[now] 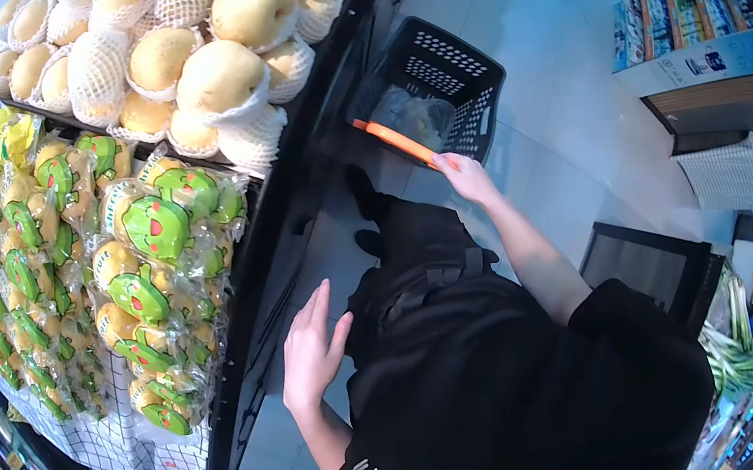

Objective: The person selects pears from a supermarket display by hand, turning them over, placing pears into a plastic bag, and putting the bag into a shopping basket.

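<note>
My right hand is closed around one end of the orange handle of a black shopping basket. Inside the basket lies a clear plastic bag whose contents I cannot make out. My left hand hangs beside the display edge, fingers stretched out and thumb apart, holding nothing. Nearest to it are bagged yellow fruits with green cartoon prints. Beyond them, large pale yellow fruits sit in white foam nets.
A dark display rail runs diagonally along the fruit stand at my left. On the right stand a shelf of boxed goods, a black bin-like frame and leafy green vegetables. Tiled floor lies between.
</note>
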A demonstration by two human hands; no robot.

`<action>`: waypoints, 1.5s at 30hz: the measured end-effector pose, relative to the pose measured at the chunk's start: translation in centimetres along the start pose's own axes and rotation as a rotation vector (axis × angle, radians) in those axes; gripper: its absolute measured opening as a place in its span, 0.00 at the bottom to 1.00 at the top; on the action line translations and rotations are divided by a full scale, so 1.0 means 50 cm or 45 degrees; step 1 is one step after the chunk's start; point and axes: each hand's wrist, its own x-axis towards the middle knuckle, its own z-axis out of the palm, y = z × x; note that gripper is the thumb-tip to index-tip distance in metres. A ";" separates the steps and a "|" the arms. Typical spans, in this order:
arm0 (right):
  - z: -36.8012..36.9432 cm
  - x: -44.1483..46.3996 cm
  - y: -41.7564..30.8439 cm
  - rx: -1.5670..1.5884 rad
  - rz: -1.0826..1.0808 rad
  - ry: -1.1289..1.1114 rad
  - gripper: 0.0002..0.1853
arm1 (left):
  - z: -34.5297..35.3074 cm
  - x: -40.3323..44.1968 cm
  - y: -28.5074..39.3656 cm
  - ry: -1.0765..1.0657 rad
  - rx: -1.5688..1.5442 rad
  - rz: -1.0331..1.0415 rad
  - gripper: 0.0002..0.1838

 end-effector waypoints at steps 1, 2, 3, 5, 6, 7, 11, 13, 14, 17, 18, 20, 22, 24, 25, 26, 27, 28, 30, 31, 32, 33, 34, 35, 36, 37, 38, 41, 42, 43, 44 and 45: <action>-0.005 -0.002 0.009 0.000 0.007 0.010 0.29 | 0.005 -0.007 0.003 0.010 -0.006 -0.009 0.30; -0.007 -0.003 0.015 0.059 -0.033 -0.065 0.28 | 0.007 -0.015 0.010 -0.012 -0.013 -0.036 0.30; -0.007 -0.001 0.024 0.118 -0.077 -0.141 0.28 | 0.012 -0.024 0.012 -0.012 -0.011 -0.030 0.30; -0.002 0.007 0.040 0.080 -0.132 -0.113 0.28 | 0.024 -0.037 0.017 -0.016 -0.054 -0.067 0.30; -0.004 0.007 0.035 0.125 -0.085 -0.181 0.28 | 0.032 -0.042 0.017 -0.017 -0.055 -0.060 0.30; -0.004 0.004 0.028 0.170 -0.035 -0.247 0.28 | 0.042 -0.046 0.016 -0.023 -0.053 -0.087 0.30; 0.017 -0.008 0.009 0.002 -0.064 -0.174 0.32 | 0.077 -0.053 0.015 -0.044 -0.064 -0.099 0.30; 0.025 -0.029 -0.006 -0.010 -0.029 -0.216 0.33 | 0.088 -0.052 0.017 -0.068 -0.059 -0.110 0.29; 0.027 -0.041 -0.013 -0.009 -0.038 -0.231 0.34 | 0.093 -0.051 0.018 -0.085 -0.055 -0.129 0.29; 0.041 -0.071 -0.016 0.009 -0.055 -0.307 0.35 | 0.110 -0.035 0.031 -0.111 -0.032 -0.152 0.29; 0.057 -0.081 -0.008 0.018 -0.078 -0.284 0.35 | 0.117 -0.025 0.036 -0.106 -0.014 -0.132 0.29; 0.074 -0.099 0.002 0.042 -0.090 -0.310 0.35 | 0.133 0.003 0.061 -0.125 -0.014 -0.131 0.28; 0.071 -0.118 -0.002 0.043 -0.134 -0.391 0.34 | 0.151 0.040 0.095 -0.139 -0.021 -0.145 0.28; 0.084 -0.117 0.018 0.149 -0.151 -0.567 0.34 | 0.178 0.081 0.124 -0.109 -0.059 -0.133 0.27; 0.080 -0.113 0.024 0.148 -0.197 -0.674 0.34 | 0.195 0.105 0.139 -0.062 -0.104 -0.115 0.27; 0.075 -0.110 0.031 0.130 -0.247 -0.777 0.34 | 0.215 0.130 0.155 -0.030 -0.132 -0.145 0.26; 0.066 -0.106 0.037 0.110 -0.299 -0.883 0.34 | 0.236 0.156 0.171 0.020 -0.170 -0.155 0.25; 0.057 -0.098 0.052 0.142 -0.395 -0.981 0.38 | 0.259 0.183 0.182 0.084 -0.153 -0.157 0.25; 0.038 -0.082 0.084 0.223 -0.531 -1.079 0.41 | 0.310 0.232 0.202 0.202 -0.121 -0.219 0.23; 0.017 -0.073 0.092 0.295 -0.568 -1.158 0.41 | 0.333 0.253 0.214 0.224 -0.139 -0.257 0.23; -0.004 -0.063 0.099 0.293 -0.524 -1.284 0.39 | 0.355 0.271 0.226 0.246 -0.160 -0.281 0.23; -0.063 -0.052 0.081 0.314 -0.494 -1.401 0.36 | 0.376 0.290 0.240 0.262 -0.180 -0.300 0.22; -0.082 -0.033 0.087 0.267 -0.449 -1.467 0.33 | 0.397 0.308 0.257 0.267 -0.203 -0.347 0.22; -0.093 -0.016 0.097 0.223 -0.399 -1.530 0.31 | 0.420 0.327 0.267 0.283 -0.234 -0.359 0.22; -0.096 0.000 0.118 0.234 -0.380 -1.546 0.31 | 0.443 0.342 0.271 0.271 -0.228 -0.373 0.22; -0.090 0.018 0.152 0.202 -0.368 -1.488 0.28 | 0.466 0.357 0.272 0.266 -0.226 -0.387 0.21; -0.082 0.039 0.185 0.169 -0.361 -1.428 0.26 | 0.485 0.372 0.274 0.234 -0.221 -0.421 0.21; -0.091 0.109 0.259 0.216 -0.129 -1.142 0.22 | 0.559 0.424 0.254 0.238 -0.271 -0.509 0.21; -0.067 0.142 0.304 0.219 -0.106 -1.073 0.20 | 0.580 0.453 0.251 0.243 -0.283 -0.504 0.20; -0.065 0.179 0.329 0.121 -0.128 -0.996 0.18 | 0.603 0.489 0.247 0.223 -0.307 -0.540 0.19; -0.052 0.215 0.354 0.126 -0.143 -0.918 0.16 | 0.634 0.524 0.232 0.199 -0.374 -0.605 0.19; -0.026 0.255 0.387 0.131 -0.075 -0.852 0.15 | 0.666 0.566 0.210 0.177 -0.441 -0.671 0.19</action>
